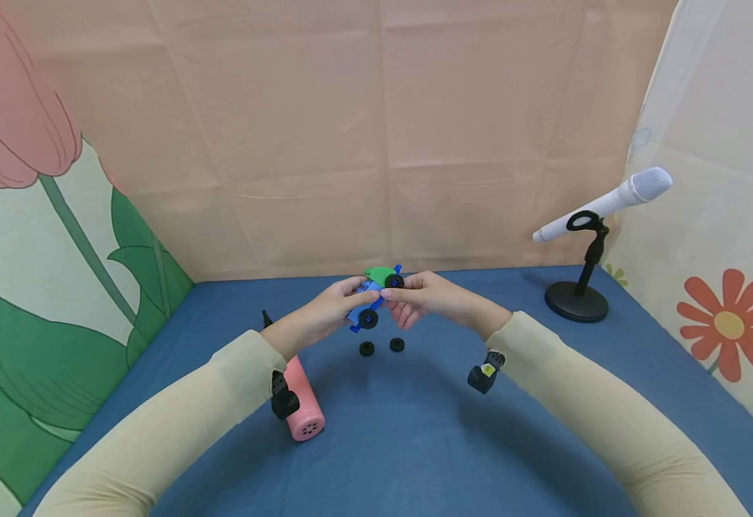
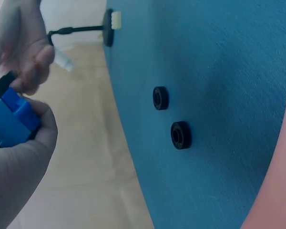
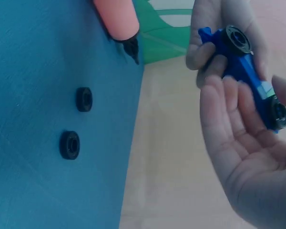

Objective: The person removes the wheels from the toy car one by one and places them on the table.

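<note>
Both hands hold a blue and green toy car (image 1: 367,296) raised above the table, tilted, with two black wheels showing on its near side. My left hand (image 1: 325,310) grips the blue end, its fingers curled round the body in the right wrist view. At the green end, my right hand (image 1: 444,298) holds the car beside the upper wheel (image 1: 394,281), thumb on the near side and fingers along the underside. Two loose black wheels, the left one (image 1: 366,348) and the right one (image 1: 397,345), lie on the table below the car.
A pink cylindrical tool (image 1: 304,402) with a black pointed tip lies on the blue cloth (image 1: 389,445), partly hidden by the left forearm. At the back right a white microphone (image 1: 609,204) rests in a black stand (image 1: 577,298). A beige curtain (image 1: 363,143) hangs behind.
</note>
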The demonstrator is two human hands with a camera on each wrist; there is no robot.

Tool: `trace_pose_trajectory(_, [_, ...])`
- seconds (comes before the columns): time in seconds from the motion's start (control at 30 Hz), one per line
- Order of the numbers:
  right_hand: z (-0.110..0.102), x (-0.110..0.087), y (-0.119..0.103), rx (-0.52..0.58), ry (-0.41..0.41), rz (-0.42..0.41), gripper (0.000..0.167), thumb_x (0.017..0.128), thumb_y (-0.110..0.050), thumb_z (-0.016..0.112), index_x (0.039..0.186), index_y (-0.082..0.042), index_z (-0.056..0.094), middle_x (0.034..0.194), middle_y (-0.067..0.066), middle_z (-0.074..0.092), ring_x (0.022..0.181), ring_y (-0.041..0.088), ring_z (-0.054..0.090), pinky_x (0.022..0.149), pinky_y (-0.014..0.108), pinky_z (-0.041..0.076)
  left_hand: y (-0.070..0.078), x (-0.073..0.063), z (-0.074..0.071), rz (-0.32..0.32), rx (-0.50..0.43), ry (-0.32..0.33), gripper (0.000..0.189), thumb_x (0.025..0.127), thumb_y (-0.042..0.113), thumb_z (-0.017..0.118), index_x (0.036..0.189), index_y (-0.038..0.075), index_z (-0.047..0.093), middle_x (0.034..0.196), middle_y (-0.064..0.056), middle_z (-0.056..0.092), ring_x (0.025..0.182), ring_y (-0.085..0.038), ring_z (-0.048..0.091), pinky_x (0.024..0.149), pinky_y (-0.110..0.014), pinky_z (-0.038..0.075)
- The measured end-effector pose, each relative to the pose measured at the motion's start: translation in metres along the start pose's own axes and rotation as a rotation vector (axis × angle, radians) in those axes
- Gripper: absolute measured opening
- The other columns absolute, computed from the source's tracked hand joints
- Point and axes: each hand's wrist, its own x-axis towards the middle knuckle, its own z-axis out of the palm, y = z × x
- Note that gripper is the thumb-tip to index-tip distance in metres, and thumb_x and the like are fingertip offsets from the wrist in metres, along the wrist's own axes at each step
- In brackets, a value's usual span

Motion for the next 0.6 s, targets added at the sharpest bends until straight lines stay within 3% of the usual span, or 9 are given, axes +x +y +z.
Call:
trace_pose_trajectory(0.2, [0.0021,-0.0029,-0.0030,0.051,-0.020,-0.044,0.044,0.102,-0.037,0.049,0.092,0.002,0.066,0.081,0.011,0.068,0.069,0.019,0.068,0.073,0.037,0.058,-0.0002,0.0010,-0.0007,-0.013,0.033,-0.092,0.052,0.105,0.033,0.041,0.148,0.004,0.032,0.149,-0.015,0.039,0.140,-0.033,0.033,0.111,-0.056,0.029])
trace_pose_trajectory(0.5, [0.0022,-0.0059,-0.0025,0.100,-0.002,-0.041,0.044,0.103,-0.034,0.047,0.091,0.004,0.065,0.078,0.009,0.068,0.068,0.019,0.068,0.074,0.037,0.058,0.0040,0.0034,0.0029,0.020,0.120,-0.139,0.052,0.105,0.035,0.039,0.148,0.006,0.030,0.136,-0.015,0.047,0.107,-0.022,0.052,0.092,-0.038,0.046])
trace_pose_trajectory(0.6, [0.0027,-0.0072,-0.0018,0.099,-0.010,-0.042,0.043,0.103,-0.033,0.047,0.091,0.004,0.065,0.079,0.010,0.068,0.069,0.019,0.069,0.075,0.037,0.058,0.0013,0.0051,0.0036,0.014,0.132,-0.133,0.052,0.105,0.035,0.040,0.148,0.007,0.030,0.133,-0.016,0.049,0.107,-0.025,0.053,0.090,-0.037,0.047])
